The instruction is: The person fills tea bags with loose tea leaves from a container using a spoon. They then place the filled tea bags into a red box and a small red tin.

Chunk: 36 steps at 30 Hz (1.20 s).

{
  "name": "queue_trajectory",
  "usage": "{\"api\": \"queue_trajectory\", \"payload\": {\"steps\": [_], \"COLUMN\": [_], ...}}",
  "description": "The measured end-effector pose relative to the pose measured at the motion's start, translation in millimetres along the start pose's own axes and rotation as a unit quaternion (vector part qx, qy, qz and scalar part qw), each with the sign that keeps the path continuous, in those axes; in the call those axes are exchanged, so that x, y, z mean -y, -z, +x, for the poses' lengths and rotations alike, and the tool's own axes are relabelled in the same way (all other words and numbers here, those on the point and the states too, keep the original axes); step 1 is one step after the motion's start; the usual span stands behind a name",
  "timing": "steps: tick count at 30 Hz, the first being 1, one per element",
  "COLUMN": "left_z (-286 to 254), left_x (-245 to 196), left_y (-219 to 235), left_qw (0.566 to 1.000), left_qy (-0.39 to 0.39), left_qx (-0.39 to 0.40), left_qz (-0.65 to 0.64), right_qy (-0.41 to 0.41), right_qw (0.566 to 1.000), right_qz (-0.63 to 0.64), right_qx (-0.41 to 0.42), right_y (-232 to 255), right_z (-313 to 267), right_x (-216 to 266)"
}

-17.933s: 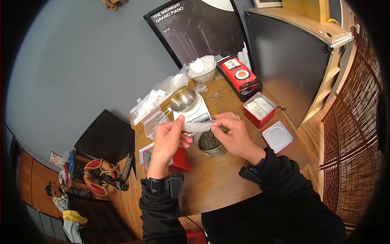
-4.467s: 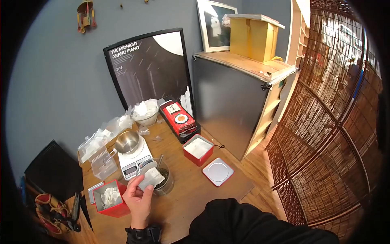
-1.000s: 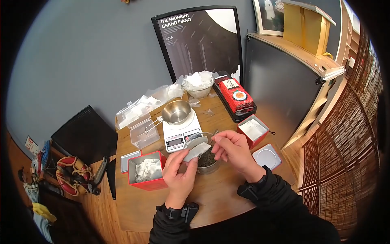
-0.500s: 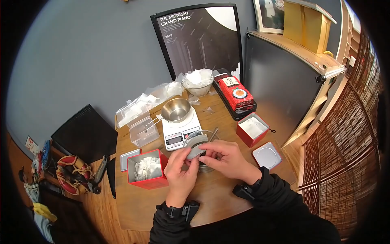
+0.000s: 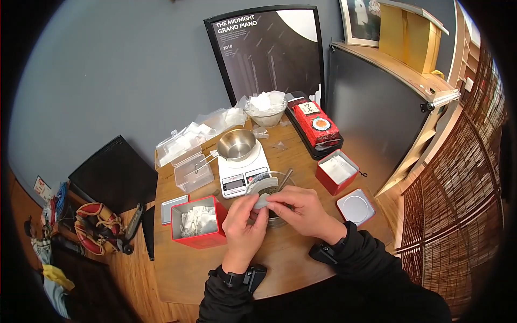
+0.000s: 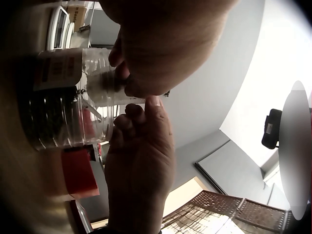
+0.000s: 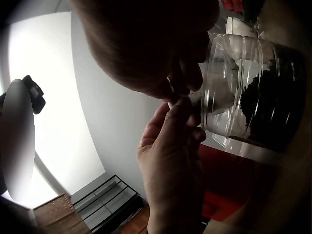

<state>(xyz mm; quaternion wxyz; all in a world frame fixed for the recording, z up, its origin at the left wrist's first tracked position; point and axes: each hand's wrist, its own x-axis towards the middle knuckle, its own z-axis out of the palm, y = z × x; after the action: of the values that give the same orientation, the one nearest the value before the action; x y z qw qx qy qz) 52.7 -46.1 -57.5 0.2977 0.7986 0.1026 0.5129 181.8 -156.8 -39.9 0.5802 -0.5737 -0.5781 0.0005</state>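
A translucent white tea bag (image 5: pixel 261 202) is between both hands at the mouth of a clear jar (image 7: pixel 265 92) of dark dried leaves. My left hand (image 5: pixel 243 226) pinches the bag from the left. The right hand (image 5: pixel 304 212) has its thumb and forefinger on the bag's edge, fingertips close to the left ones. Through the jar wall, the left wrist view shows part of the whitish bag (image 6: pixel 100 92). A metal handle (image 5: pixel 285 177) sticks up out of the jar. The hands hide much of the bag and the jar's front.
Left of the hands stands a red tin (image 5: pixel 198 223) of white bags. On a white kitchen scale (image 5: pixel 245 175) sits a steel bowl (image 5: pixel 237 145). Another red tin (image 5: pixel 337 172) and its lid (image 5: pixel 355 208) are at right. A red tea packet (image 5: pixel 318 126) lies behind.
The right hand, apart from the bag a second ago, has moved left and down to pinch it beside the left hand. The bag has tipped toward the jar. Earlier, the left hand held it alone.
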Motion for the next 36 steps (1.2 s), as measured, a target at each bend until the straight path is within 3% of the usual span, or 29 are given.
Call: {"api": "queue_trajectory", "payload": {"steps": [5,7,10,15,17,20,23,26,29,33,35,36], "left_z": [0,-1,-3,-4,-4,-2,-2,-1,-1,-2,-3,-2], "left_x": [-1,-1,3,6,6,4,1,1,1,1,1,1], "left_y": [-1,-2,-1,-1,-1,-1,-1,-2,-1,-2,-1,-2], "left_qw": [1.000,0.998,0.997,0.997,0.997,0.998,0.999,0.998,0.999,0.999,0.999,0.999], "left_qy": [0.002,0.046,0.052,0.048,0.048,0.040,0.031,0.042,0.034,0.042,0.035,0.035], "left_qx": [0.002,-0.002,0.002,-0.004,-0.005,-0.010,-0.014,-0.013,-0.015,-0.016,-0.015,-0.014], "left_qz": [-0.004,-0.046,-0.058,-0.053,-0.055,-0.049,-0.038,-0.040,-0.033,-0.028,-0.030,-0.028], "right_qy": [-0.009,-0.021,-0.039,-0.065,-0.036,-0.046,-0.080,-0.037,-0.026,0.014,-0.003,-0.003], "right_qw": [1.000,0.999,0.998,0.991,0.992,0.988,0.989,0.983,0.985,0.979,0.979,0.978], "right_qz": [-0.001,0.005,0.007,0.014,-0.074,-0.011,-0.022,-0.031,-0.091,-0.092,-0.178,-0.178], "right_qx": [-0.015,-0.031,-0.058,-0.114,-0.095,-0.148,-0.126,-0.179,-0.146,-0.183,-0.104,-0.106], "right_y": [0,0,1,1,4,2,1,1,0,4,5,5], "right_z": [1,-1,-1,1,1,-1,-2,0,0,3,2,2], "right_x": [-1,-4,-6,-6,-11,-12,-19,-12,-20,-8,-13,-11]}}
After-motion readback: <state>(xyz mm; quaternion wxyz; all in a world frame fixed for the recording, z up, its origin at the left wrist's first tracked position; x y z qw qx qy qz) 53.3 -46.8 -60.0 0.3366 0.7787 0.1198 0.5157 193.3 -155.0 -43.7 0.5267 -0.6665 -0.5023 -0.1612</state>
